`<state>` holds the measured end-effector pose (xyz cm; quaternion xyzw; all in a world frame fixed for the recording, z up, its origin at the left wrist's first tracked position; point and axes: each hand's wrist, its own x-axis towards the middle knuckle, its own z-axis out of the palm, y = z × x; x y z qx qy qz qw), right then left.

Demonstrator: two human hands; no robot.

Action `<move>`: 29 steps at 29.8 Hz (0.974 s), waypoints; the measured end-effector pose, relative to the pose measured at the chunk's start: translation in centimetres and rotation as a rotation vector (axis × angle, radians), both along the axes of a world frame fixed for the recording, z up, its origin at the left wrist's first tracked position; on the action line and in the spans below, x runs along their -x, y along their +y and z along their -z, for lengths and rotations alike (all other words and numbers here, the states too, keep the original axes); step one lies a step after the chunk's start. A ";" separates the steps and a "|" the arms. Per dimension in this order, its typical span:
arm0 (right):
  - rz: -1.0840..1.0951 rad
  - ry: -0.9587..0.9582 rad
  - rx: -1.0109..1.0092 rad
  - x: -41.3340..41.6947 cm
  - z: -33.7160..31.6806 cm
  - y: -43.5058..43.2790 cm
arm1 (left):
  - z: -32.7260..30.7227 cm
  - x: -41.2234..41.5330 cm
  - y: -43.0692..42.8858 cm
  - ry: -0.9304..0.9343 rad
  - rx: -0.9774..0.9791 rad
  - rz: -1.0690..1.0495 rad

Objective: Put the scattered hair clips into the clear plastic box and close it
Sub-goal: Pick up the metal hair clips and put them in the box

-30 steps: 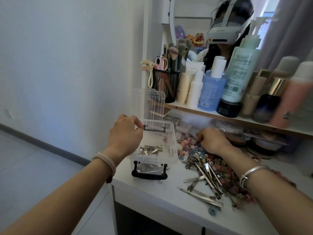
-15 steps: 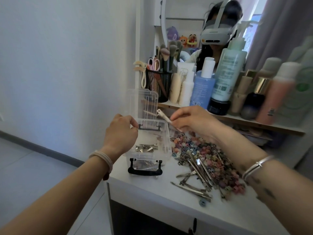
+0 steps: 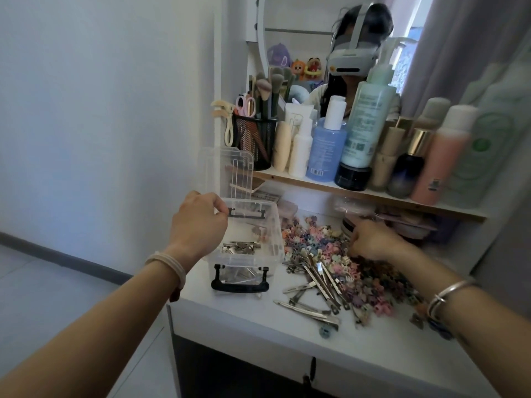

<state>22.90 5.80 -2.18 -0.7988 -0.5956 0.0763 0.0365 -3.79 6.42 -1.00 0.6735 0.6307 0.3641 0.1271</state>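
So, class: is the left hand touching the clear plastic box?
Touching. Head view: the left hand grips the rim of the clear plastic box, no gap.

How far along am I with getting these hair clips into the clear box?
Early on. Done: a few metal clips lie in the box, lid standing open. In hand: your left hand holds the box rim; your right hand is down in the coloured clips, whether it holds one is hidden. Left: most of that pile, the long clips on the desk, then closing the lid.
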 end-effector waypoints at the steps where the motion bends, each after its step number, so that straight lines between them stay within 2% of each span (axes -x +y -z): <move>1: 0.009 0.026 -0.017 -0.1 0.3 0.0 | 0.0 0.0 0.0 0.000 0.000 -0.001; 6: 0.024 0.105 -0.038 -0.2 0.9 0.2 | -0.1 0.0 -0.2 0.011 0.001 0.000; 10: 0.048 0.149 -0.170 0.6 -0.6 -0.2 | -0.1 0.0 -0.3 0.020 -0.001 -0.001; 12: 0.049 0.324 -0.240 1.9 -2.7 -0.8 | -0.1 0.0 -0.4 0.021 0.000 0.004; 15: -0.070 0.780 -0.215 5.4 -5.7 -2.1 | -0.2 0.0 -0.6 0.036 0.007 0.003; 16: -0.136 0.866 -0.173 6.8 -6.3 -2.6 | -0.2 0.0 -0.7 0.041 0.013 0.000; 18: -0.247 0.912 -0.097 9.6 -6.7 -3.2 | -0.3 -0.1 -1.0 0.049 0.022 -0.003; 21: -0.327 0.857 -0.065 12.0 -6.3 -3.5 | -0.3 0.0 -1.4 0.056 0.024 -0.008; 26: -0.307 0.494 -0.178 8.8 -5.9 -4.0 | -0.2 0.1 -1.5 0.045 0.022 -0.018; 29: -0.242 0.303 0.001 6.4 -4.1 -4.7 | -0.2 0.0 -1.6 0.046 0.020 -0.023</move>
